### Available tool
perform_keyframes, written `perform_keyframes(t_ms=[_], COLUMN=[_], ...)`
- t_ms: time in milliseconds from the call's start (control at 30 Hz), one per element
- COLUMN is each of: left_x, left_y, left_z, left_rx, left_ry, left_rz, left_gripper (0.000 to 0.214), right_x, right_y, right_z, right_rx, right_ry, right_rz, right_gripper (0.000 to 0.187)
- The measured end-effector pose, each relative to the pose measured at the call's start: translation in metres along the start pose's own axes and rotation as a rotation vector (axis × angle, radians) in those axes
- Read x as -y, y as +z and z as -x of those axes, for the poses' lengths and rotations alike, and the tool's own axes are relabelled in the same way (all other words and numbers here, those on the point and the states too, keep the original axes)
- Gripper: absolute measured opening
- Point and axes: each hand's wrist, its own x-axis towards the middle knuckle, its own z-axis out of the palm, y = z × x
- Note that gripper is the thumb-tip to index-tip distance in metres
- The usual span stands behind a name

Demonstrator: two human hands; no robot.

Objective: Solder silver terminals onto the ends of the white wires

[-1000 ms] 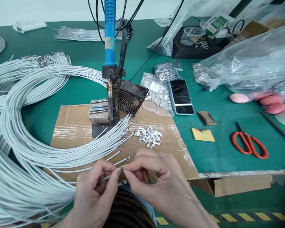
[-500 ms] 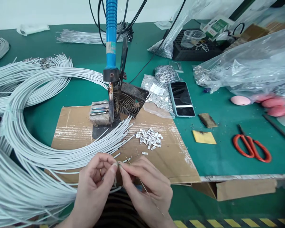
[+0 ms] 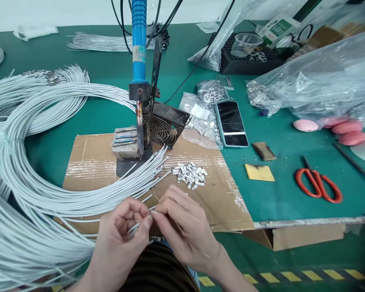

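Both hands meet at the near edge of a cardboard sheet (image 3: 219, 198). My left hand (image 3: 121, 239) pinches the end of a thin white wire (image 3: 133, 228) between thumb and forefinger. My right hand (image 3: 184, 229) pinches something tiny against that wire end; a thin solder-like strand runs under its fingers. A big bundle of white wires (image 3: 48, 194) curves in from the left, its ends lying beside a small pile of metal terminals (image 3: 190, 175). A blue-handled soldering iron (image 3: 139, 52) stands upright in a stand in front of a small fan (image 3: 166, 129).
On the green table lie a phone (image 3: 231, 123), bags of terminals (image 3: 200, 115), a yellow sponge (image 3: 259, 172), orange scissors (image 3: 318, 185), pink objects (image 3: 305, 125) and large clear plastic bags (image 3: 319, 81). More wire bundles (image 3: 109, 42) lie at the back.
My hands stay pinched together on the wire end, shifting slightly; the right hand has turned and the strand under it lies lower. The view has shifted a little.
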Motion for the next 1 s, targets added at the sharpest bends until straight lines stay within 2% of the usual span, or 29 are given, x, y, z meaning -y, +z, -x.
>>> perform_keyframes(t_ms=[67,133,233,333,467,567,667,833,900,1000], left_x=[0.0,-0.002,-0.007,-0.011,-0.012,-0.015,-0.019,-0.021,-0.02,-0.02], left_y=[0.0,0.0,-0.001,-0.007,-0.011,-0.002,0.007,0.01,0.01,0.012], left_z=[-0.001,-0.002,-0.004,-0.01,-0.017,-0.017,-0.016,-0.017,-0.018,-0.018], left_rx=[0.028,0.047,-0.039,-0.129,-0.094,-0.155,-0.189,-0.204,-0.212,-0.233], left_ry=[-0.058,-0.094,-0.08,-0.057,-0.058,-0.053,-0.065,-0.062,-0.053,-0.043], left_rz=[0.016,0.019,-0.022,-0.04,0.002,-0.002,-0.002,0.006,0.001,-0.013], left_gripper=[0.011,0.012,0.013,0.015,0.016,0.016,0.016,0.014,0.013,0.011], right_x=[-0.002,-0.004,-0.011,-0.025,-0.043,-0.049,-0.05,-0.046,-0.043,-0.035], right_y=[0.01,0.016,0.008,-0.018,-0.043,-0.041,-0.034,-0.032,-0.031,-0.022], right_z=[0.002,0.006,0.016,0.027,0.039,0.042,0.043,0.045,0.045,0.04], right_rx=[-0.091,-0.178,-0.286,-0.395,-0.254,-0.139,-0.096,-0.125,-0.177,-0.277], right_ry=[-0.089,-0.081,0.071,0.248,0.304,0.275,0.259,0.271,0.357,0.567], right_rz=[0.058,0.085,0.107,0.197,0.3,0.35,0.401,0.441,0.367,0.105], right_gripper=[0.025,0.025,0.029,0.031,0.008,0.005,0.013,0.01,0.007,0.009])
